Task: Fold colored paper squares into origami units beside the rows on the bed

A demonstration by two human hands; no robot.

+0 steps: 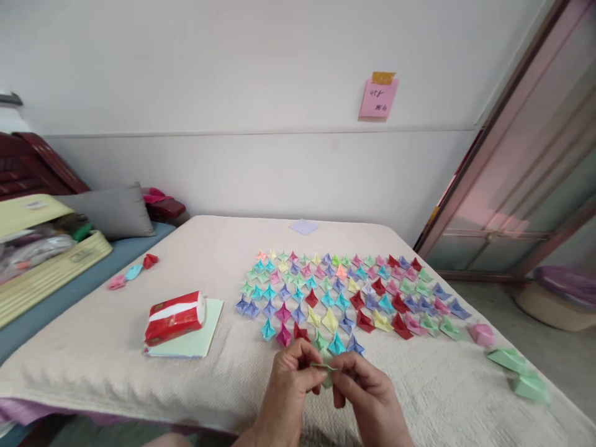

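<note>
Between my two hands is a small piece of folded green paper (327, 376), held low over the cloth-covered surface. My left hand (292, 379) pinches its left side between thumb and fingers. My right hand (361, 388) grips the right side the same way. Part of the paper is hidden behind the fingers. Just beyond my hands, rows of small folded paper boats (330, 320) in many colours spread across the cloth. A light green boat (320, 341) stands nearest to my fingertips.
On the left, a red tissue pack (174, 318) lies on a stack of paper sheets (214, 316). Folded pieces in red (149, 261), blue and pink sit farther left. Green folded pieces (531, 385) lie at the right edge. A lilac sheet (303, 226) rests near the wall.
</note>
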